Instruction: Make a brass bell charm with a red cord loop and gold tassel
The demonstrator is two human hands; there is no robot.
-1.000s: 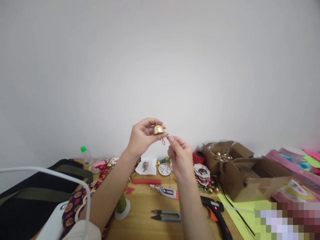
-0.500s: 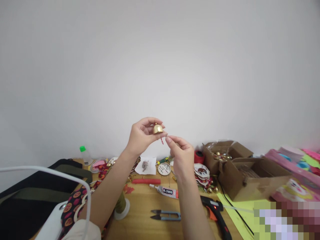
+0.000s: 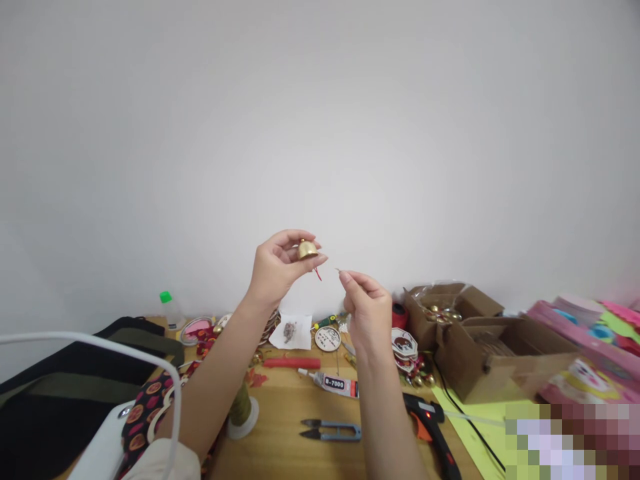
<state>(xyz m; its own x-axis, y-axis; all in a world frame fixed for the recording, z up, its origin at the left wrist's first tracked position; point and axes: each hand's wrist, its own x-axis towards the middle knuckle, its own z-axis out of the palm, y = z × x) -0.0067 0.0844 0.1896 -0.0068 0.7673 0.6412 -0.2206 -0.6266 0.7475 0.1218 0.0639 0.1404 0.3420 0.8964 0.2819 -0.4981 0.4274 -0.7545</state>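
Note:
My left hand (image 3: 277,263) holds a small gold bell (image 3: 307,249) between thumb and fingers, raised above the table in front of the wall. A short red cord (image 3: 318,274) hangs below the bell by the thumb. To the right, my right hand (image 3: 369,307) pinches a tiny thin item (image 3: 338,270) whose tip sticks out past thumb and forefinger; it is too small to name. A gap separates the two hands.
On the wooden table (image 3: 280,453) lie thread snips (image 3: 330,431), a glue tube (image 3: 333,383), a red stick (image 3: 293,363) and a thread spool (image 3: 242,413). A glue gun (image 3: 431,427) lies right, near cardboard boxes (image 3: 505,360). A white cable (image 3: 100,341) arches at left.
My left hand has moved slightly left and up with the bell, which tilts more. My right hand has shifted a little right, so the gap between the hands has widened.

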